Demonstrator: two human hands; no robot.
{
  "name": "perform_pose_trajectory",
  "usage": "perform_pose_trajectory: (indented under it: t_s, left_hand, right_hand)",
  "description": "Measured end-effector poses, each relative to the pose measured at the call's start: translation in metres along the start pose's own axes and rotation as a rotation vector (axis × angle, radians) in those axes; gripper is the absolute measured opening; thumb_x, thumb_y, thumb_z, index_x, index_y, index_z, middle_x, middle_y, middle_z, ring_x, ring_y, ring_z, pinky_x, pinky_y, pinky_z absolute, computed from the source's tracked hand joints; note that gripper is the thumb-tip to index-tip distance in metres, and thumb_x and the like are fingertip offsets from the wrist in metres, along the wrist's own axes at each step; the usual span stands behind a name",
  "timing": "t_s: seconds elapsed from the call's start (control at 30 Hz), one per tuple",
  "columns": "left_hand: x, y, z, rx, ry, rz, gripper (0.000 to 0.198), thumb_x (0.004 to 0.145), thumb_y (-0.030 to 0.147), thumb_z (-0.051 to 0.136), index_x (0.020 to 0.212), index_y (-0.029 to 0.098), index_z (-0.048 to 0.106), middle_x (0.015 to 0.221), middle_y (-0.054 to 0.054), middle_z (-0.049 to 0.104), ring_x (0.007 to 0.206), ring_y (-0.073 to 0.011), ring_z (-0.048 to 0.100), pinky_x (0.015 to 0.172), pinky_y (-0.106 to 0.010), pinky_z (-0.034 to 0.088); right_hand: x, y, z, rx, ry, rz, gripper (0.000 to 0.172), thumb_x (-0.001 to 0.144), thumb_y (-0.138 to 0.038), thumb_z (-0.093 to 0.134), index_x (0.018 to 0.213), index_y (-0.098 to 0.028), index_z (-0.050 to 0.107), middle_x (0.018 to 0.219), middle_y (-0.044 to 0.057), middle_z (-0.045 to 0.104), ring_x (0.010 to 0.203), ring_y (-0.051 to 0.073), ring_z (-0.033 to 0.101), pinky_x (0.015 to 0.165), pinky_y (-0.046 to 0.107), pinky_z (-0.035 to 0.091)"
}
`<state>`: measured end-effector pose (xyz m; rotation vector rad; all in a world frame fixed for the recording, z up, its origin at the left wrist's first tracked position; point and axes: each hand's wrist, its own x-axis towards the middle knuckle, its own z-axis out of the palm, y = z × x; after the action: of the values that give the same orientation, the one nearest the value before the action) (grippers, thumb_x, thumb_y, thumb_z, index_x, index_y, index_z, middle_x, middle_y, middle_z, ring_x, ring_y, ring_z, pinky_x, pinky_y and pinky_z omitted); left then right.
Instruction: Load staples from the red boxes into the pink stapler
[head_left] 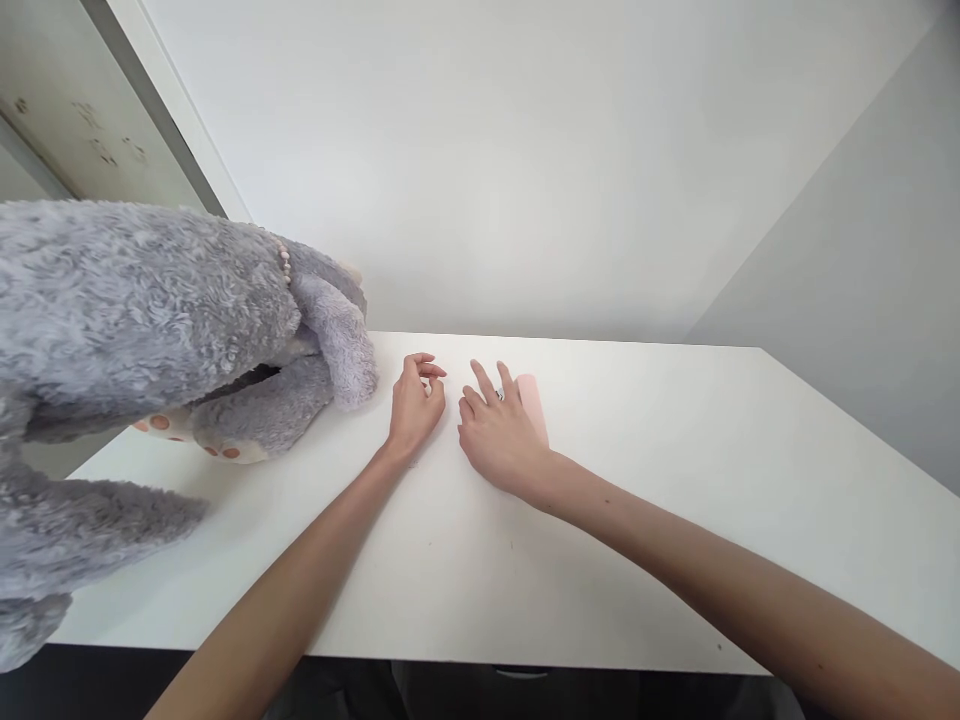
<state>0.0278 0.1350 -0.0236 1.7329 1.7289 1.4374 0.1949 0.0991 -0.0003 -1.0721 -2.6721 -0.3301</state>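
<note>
Seen from your head, your left hand (415, 408) rests loosely curled and empty on the smooth white bench (675, 480) near the shaggy grey plush toy (150, 330), while your right hand (501, 440) lies spread, fingers partly covering a flat, round-cornered pink slab (534, 400).

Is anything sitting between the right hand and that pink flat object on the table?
Nothing visible does. The right hand lies directly beside the pink flat object, fingers overlapping its edge. The left hand and the grey plush toy are off to the other side.
</note>
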Motion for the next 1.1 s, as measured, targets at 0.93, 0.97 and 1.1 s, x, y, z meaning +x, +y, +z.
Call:
perform_pose_trajectory:
  t_s: [0.93,0.97,1.1]
  left_hand:
    - [0.011,-0.018,-0.008,0.12,0.161,0.038,0.028,0.081,0.011,0.056,0.106,0.021,0.053,0.106,-0.007,0.069,0.104,-0.0248,0.06,0.099,-0.042,0.044]
    - [0.012,-0.019,-0.009,0.114,0.174,0.026,0.027,0.08,0.011,0.057,0.106,0.021,0.053,0.105,-0.007,0.069,0.102,-0.0242,0.06,0.1,-0.042,0.043]
    - [0.014,-0.019,-0.012,0.092,0.21,-0.006,0.026,0.081,0.012,0.056,0.105,0.021,0.055,0.102,-0.006,0.068,0.093,-0.0213,0.061,0.096,-0.039,0.045]
  right_hand:
    - [-0.064,0.104,0.042,-0.041,-0.152,0.036,0.054,0.09,-0.037,0.043,0.135,-0.022,0.069,0.141,0.012,0.066,0.157,0.04,0.022,0.129,0.058,-0.015]
    - [-0.069,0.112,0.042,0.051,-0.137,0.057,0.056,0.091,-0.038,0.041,0.138,-0.021,0.067,0.143,0.012,0.064,0.158,0.039,0.019,0.13,0.058,-0.014]
    - [-0.093,0.148,0.036,0.132,-0.16,0.151,0.061,0.092,-0.037,0.035,0.144,-0.018,0.061,0.145,0.015,0.062,0.158,0.038,0.018,0.13,0.059,-0.009]
